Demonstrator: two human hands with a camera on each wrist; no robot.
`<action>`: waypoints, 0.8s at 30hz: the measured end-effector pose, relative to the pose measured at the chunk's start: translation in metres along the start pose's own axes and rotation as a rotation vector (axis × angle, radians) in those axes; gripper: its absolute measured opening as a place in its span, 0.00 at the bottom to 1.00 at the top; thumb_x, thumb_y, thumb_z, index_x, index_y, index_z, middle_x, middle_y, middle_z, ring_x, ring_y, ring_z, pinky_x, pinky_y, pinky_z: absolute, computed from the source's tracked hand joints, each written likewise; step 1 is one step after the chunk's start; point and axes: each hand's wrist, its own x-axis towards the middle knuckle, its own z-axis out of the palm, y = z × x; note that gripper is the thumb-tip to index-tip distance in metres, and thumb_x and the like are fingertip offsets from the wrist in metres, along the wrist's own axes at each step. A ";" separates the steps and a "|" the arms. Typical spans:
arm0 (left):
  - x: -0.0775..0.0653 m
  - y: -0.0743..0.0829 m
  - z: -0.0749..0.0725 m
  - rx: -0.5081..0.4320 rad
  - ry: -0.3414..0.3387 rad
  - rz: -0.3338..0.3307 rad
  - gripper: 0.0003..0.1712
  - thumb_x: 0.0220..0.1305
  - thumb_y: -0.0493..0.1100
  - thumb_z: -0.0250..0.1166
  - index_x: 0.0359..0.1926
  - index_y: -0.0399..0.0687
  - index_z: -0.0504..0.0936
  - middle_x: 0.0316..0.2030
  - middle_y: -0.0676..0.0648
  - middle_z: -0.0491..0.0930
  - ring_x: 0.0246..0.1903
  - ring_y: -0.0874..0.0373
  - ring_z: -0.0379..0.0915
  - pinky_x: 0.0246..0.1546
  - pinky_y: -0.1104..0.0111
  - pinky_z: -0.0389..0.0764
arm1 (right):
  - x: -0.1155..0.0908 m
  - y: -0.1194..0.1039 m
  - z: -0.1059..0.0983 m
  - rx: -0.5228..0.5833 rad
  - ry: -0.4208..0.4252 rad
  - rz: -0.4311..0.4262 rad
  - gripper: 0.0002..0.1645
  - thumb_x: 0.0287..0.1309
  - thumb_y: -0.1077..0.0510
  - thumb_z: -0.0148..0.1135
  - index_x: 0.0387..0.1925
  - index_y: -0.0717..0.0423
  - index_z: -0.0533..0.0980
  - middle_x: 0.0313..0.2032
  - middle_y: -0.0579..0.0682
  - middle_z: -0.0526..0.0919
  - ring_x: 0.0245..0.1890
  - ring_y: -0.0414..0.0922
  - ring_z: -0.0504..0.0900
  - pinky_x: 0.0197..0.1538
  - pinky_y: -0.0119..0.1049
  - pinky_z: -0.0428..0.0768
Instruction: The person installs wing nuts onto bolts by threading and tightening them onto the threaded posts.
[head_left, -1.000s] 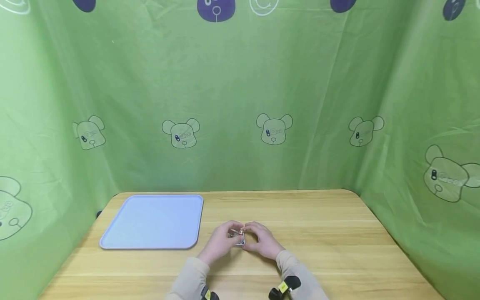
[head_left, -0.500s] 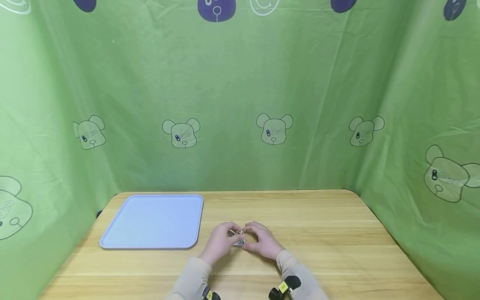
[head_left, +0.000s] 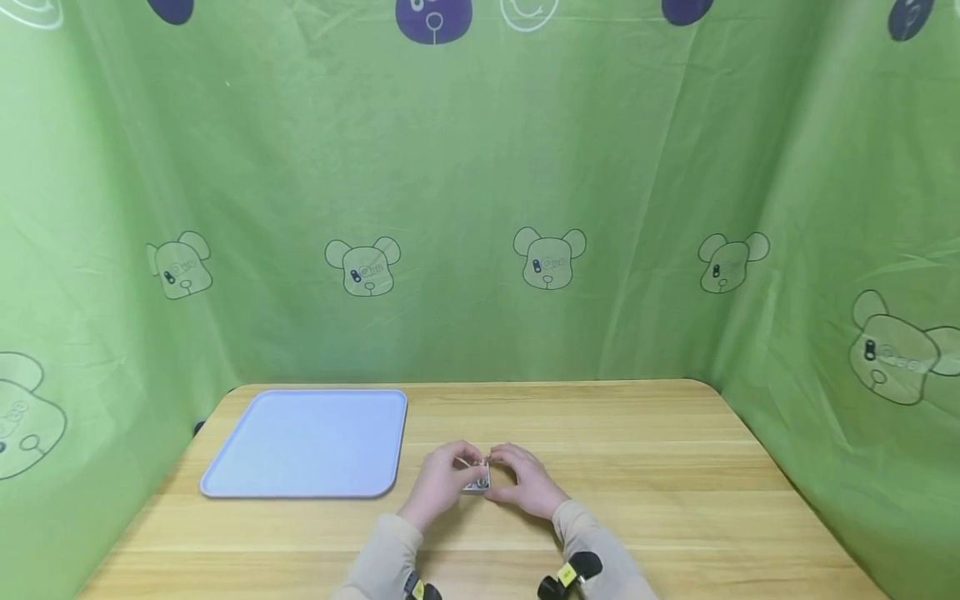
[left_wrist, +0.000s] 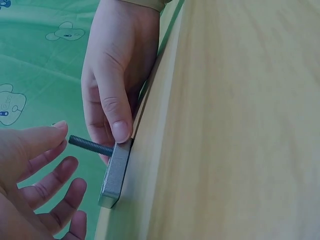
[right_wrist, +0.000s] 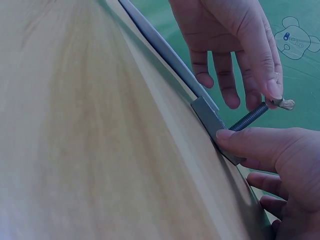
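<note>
A small grey metal block lies on the table between my hands, with a dark threaded rod standing up from it. My right hand holds the block at its side, the thumb pressing along its edge. At the free end of the rod, my left hand pinches a small shiny metal piece between thumb and forefinger. It resembles a wing nut, but the fingers hide part of it. The other left fingers hang loosely apart in the left wrist view.
A light blue tray lies on the left of the wooden table. Green curtains with bear prints hang behind the table and at both sides. Wrist cameras are strapped over the sleeves.
The left thumb and fingertips have shifted slightly at the top of the rod, baring a little more of the block. My right hand keeps its place; the block has not moved.
</note>
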 end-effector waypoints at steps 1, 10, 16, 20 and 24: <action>0.000 0.000 0.000 0.003 0.003 0.005 0.08 0.58 0.45 0.70 0.36 0.49 0.83 0.36 0.50 0.84 0.35 0.60 0.78 0.38 0.68 0.78 | 0.000 0.000 0.000 -0.004 0.003 -0.008 0.34 0.47 0.48 0.73 0.54 0.59 0.75 0.62 0.62 0.73 0.67 0.64 0.65 0.68 0.67 0.55; 0.000 0.001 0.000 0.005 -0.007 0.006 0.06 0.58 0.43 0.69 0.36 0.48 0.82 0.35 0.50 0.84 0.34 0.60 0.77 0.37 0.70 0.77 | 0.000 0.001 0.000 -0.010 -0.002 -0.007 0.35 0.47 0.47 0.73 0.55 0.59 0.75 0.63 0.62 0.72 0.68 0.65 0.63 0.68 0.68 0.54; -0.001 0.000 0.003 0.005 0.009 0.015 0.07 0.57 0.42 0.70 0.35 0.46 0.81 0.35 0.50 0.83 0.34 0.60 0.77 0.36 0.71 0.77 | 0.000 0.001 0.000 -0.004 -0.005 0.001 0.36 0.48 0.46 0.73 0.56 0.60 0.74 0.63 0.62 0.72 0.68 0.65 0.63 0.68 0.68 0.53; -0.001 -0.001 0.006 0.003 0.023 0.012 0.08 0.57 0.43 0.70 0.35 0.46 0.81 0.34 0.51 0.83 0.34 0.61 0.77 0.37 0.71 0.77 | 0.000 0.001 0.000 -0.011 -0.002 -0.001 0.36 0.48 0.47 0.73 0.56 0.60 0.74 0.63 0.63 0.72 0.68 0.65 0.63 0.68 0.68 0.53; -0.002 0.000 0.006 -0.003 0.032 -0.001 0.07 0.56 0.42 0.70 0.35 0.47 0.81 0.35 0.51 0.84 0.36 0.60 0.77 0.39 0.69 0.78 | 0.000 0.001 0.000 0.001 -0.004 0.006 0.36 0.48 0.47 0.73 0.56 0.60 0.74 0.63 0.63 0.72 0.69 0.65 0.62 0.68 0.68 0.52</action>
